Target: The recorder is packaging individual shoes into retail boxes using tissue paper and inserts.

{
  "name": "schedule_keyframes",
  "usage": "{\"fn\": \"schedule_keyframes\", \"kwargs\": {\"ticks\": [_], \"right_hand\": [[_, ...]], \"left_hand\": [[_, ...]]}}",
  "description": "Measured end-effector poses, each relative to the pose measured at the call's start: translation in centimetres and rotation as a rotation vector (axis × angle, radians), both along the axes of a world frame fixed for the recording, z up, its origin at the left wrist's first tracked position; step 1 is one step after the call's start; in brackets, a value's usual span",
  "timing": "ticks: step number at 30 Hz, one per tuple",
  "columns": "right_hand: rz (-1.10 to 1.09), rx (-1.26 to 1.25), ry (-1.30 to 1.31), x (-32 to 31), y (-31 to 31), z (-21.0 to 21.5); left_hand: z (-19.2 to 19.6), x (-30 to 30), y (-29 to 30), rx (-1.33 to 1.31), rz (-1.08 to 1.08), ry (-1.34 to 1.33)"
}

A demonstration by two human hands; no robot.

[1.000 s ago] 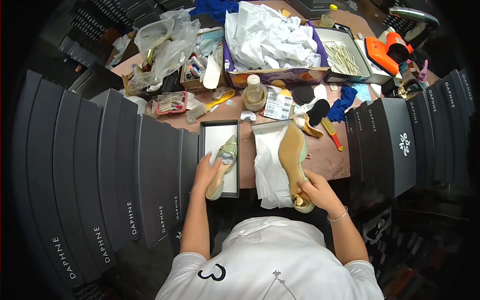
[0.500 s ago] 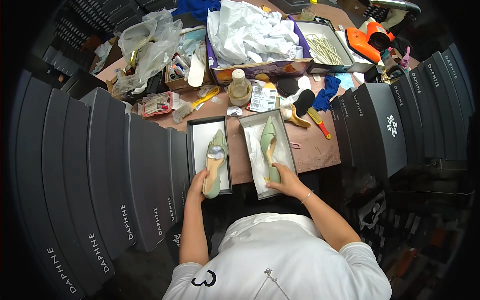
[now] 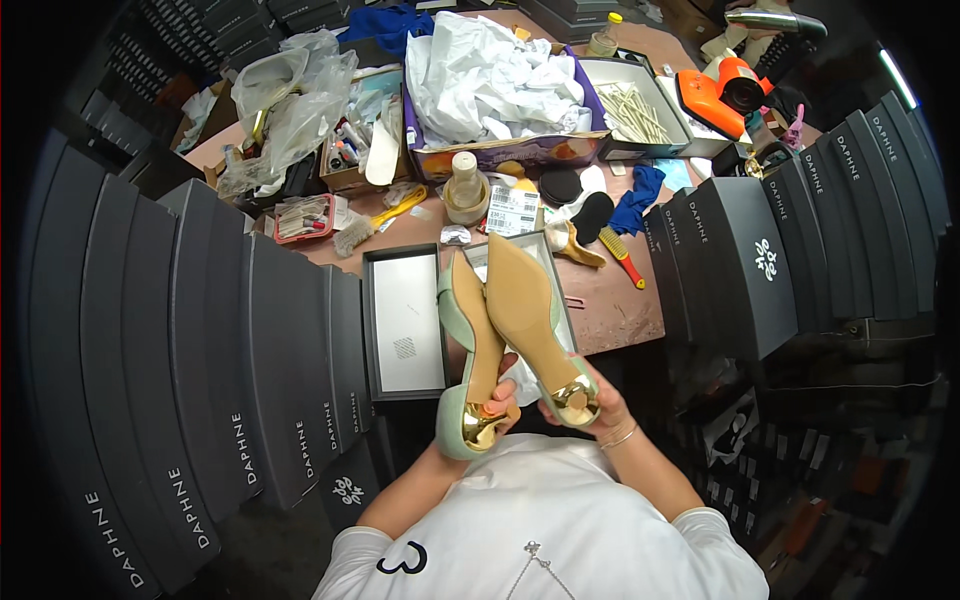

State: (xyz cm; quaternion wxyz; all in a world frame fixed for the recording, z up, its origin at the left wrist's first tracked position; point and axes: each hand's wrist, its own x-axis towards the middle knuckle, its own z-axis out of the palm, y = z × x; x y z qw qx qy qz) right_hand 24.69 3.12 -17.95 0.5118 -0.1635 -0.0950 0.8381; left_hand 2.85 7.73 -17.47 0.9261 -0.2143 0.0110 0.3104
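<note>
My left hand [image 3: 503, 398] is wrapped around the gold heel [image 3: 483, 426] of the left shoe [image 3: 487, 360], fingers curled in; my right hand [image 3: 608, 412] closes about the heel end of the right shoe [image 3: 522, 300]. In the head view, I hold both pale-green shoes raised, soles facing me, toes pointing away, in front of the right box [image 3: 566, 312] at the tabletop [image 3: 620, 312]'s near edge. The left box [image 3: 405, 290] lies open along that same edge. I seem to be checking the soles; the next move calls for a firm grip on both heels. My palms are mostly hidden, so I cannot tell how they press.
</note>
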Motion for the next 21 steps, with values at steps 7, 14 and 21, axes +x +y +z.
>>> {"fn": "schedule_keyframes", "kwargs": {"ticks": [7,14,21], "right_hand": [[0.006,-0.119,0.06,-1.7,0.0,0.8],[0.007,-0.094,0.091,-1.5,1.3,1.2],[-0.018,-0.088,0.099,-1.1,1.7,1.7]], "left_hand": [[-1.4,1.7,-0.9,-0.133,0.029,-0.179],[-1.6,2.0,-0.4,-0.173,0.003,-0.205],[-2.0,3.3,0.2,-0.204,0.008,-0.238]]}}
